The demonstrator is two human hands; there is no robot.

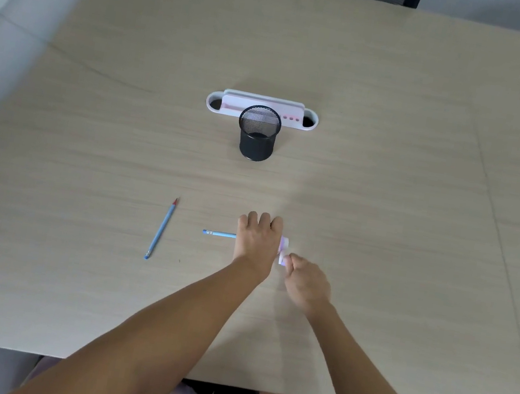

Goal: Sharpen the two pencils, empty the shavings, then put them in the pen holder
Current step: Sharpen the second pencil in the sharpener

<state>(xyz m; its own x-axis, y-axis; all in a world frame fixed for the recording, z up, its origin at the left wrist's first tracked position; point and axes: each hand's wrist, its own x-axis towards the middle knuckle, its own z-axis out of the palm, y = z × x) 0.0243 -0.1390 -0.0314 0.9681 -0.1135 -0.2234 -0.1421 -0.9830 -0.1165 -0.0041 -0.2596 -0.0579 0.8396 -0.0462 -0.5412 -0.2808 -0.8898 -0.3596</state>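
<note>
My left hand (258,239) lies palm down over a small white and purple sharpener (283,251) and grips it on the table. A blue pencil (218,234) sticks out to the left from under this hand, lying level; its tip end is hidden. My right hand (304,281) pinches the sharpener's near right side, fingers closed on what may be its crank. A second blue pencil (161,228) with a red sharpened tip lies loose on the table to the left, pointing away from me. A black mesh pen holder (258,134) stands upright farther back, centre.
A white and pink plastic rack (264,103) with oval openings at both ends stands just behind the pen holder. The wooden table (391,184) stretches wide on all sides; its near edge is at my body. Dark chair legs show at the far edge.
</note>
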